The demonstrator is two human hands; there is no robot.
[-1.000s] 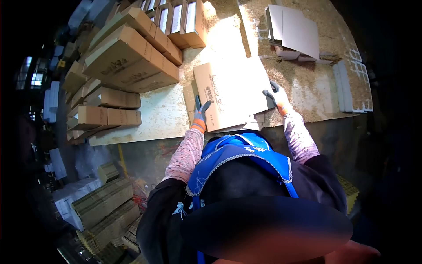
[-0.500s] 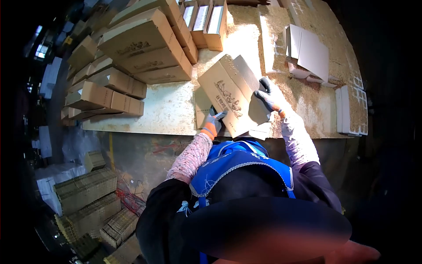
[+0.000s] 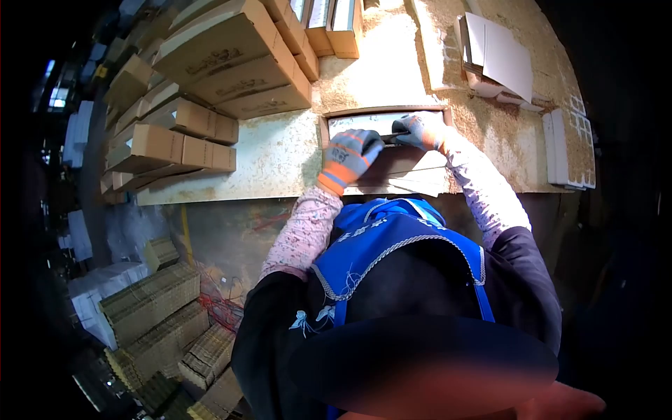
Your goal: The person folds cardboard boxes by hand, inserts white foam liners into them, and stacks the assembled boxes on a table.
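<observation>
A cardboard box (image 3: 387,110) stands opened out at the table's front edge, right before my apron, and I look down into it. Near its middle, a narrow dark edge of board runs between my two gloved hands. My left hand (image 3: 350,155), in a grey and orange glove, has its fingers curled down on the box's left part. My right hand (image 3: 420,131) pinches the dark edge from the other side. The fingertips of both hands are partly hidden. Below them, pale flaps (image 3: 413,183) lie toward my body.
Several printed brown boxes (image 3: 241,77) are stacked at the left of the table (image 3: 273,150). White boards (image 3: 498,56) lie on a pile at the back right, and white grid-marked blocks (image 3: 558,150) stand at the right edge. Bundled cardboard (image 3: 150,294) sits on the floor at left.
The flat, tilted printed cardboard has become an open box squared on the table. Both hands have moved up and closer together over it.
</observation>
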